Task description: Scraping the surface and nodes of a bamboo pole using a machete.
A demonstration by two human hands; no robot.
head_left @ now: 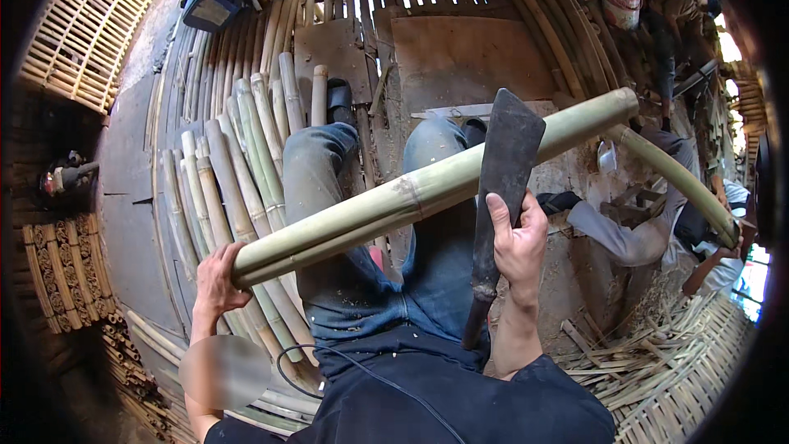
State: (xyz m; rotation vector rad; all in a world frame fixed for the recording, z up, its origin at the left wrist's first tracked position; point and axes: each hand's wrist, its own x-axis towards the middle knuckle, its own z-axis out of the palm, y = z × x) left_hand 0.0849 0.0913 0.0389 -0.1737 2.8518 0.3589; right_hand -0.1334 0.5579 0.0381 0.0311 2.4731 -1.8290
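The left hand grips the near end of a long green bamboo pole lying across the knees; the right hand is closed on a broad dark steel cleaver. A glancing blade could slip toward the legs. Cut bamboo lengths cover the slatted workshop floor.

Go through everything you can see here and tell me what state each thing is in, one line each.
bamboo pole: whole, lying slanted across the knees, near end gripped.
left hand: closed on the bamboo pole's near end.
cleaver: upright, blade up, flat against the pole.
right hand: closed on the cleaver.
cut bamboo lengths: stacked on the floor, left.
bamboo strips: split, heaped at right.
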